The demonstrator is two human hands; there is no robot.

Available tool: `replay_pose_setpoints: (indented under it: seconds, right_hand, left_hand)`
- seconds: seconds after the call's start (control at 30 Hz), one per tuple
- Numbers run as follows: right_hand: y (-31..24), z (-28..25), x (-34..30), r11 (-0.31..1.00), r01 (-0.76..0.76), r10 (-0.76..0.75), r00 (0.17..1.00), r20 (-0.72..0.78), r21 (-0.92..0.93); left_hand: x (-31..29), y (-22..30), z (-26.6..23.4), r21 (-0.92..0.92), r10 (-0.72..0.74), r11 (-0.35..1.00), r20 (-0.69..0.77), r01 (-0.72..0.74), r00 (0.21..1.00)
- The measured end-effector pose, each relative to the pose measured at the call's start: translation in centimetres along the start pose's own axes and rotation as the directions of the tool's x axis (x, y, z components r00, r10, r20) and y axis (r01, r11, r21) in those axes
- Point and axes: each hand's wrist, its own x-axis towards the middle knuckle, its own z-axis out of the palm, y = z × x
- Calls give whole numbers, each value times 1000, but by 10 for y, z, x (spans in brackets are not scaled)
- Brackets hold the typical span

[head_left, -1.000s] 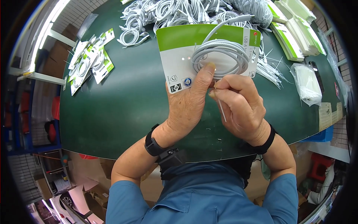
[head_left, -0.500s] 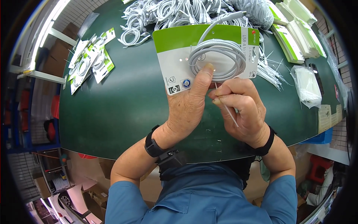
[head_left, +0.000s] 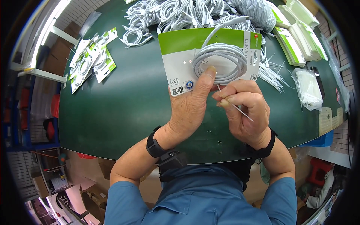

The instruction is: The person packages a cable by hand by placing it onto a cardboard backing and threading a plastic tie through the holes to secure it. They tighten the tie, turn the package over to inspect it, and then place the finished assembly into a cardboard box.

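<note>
Cable of light grey braid (head_left: 225, 47), wound into an oval coil, is pressed by the thumb of the left hand (head_left: 189, 108) against a flat green-and-white card (head_left: 174, 63); the card is clamped in that hand, its other fingers mostly hidden, so their exact placing cannot be told. Just below the coil, a thin white tie (head_left: 243, 113) is pinched between thumb and fingers of the right hand (head_left: 255, 105), its free end slanting out below them. Beyond the fingers, similar grey coiled cables (head_left: 180, 13) are heaped on a dark green bench (head_left: 131, 101). Loose thin white ties (head_left: 272, 77) are spread to their right.
</note>
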Motion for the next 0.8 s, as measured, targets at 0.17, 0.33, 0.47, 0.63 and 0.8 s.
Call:
replay_pose_setpoints:
  seconds: [0.17, 0.33, 0.47, 0.63, 0.8]
  right_hand:
    - [3, -5, 4, 995, -33, 29, 999, -45, -96]
    - [10, -12, 10, 977, -110, 98, 992, -74, -185]
    - [18, -17, 14, 939, -15, 9, 1000, -17, -345]
    - [19, -19, 22, 860, 166, -154, 986, 64, -482]
    - [18, -20, 22, 848, 175, -145, 984, 99, -500]
  left_hand:
    - [-3, -9, -2, 51, 4, 999, 17, -5, 1000]
    - [-4, -12, 3, 44, -65, 997, 17, 64, 998]
    - [-4, -16, 0, 44, -82, 996, 12, 81, 997]
    - [-3, -16, -3, 72, -89, 993, 17, 88, 996]
    - [-3, -17, -3, 60, -80, 995, 21, 78, 997]
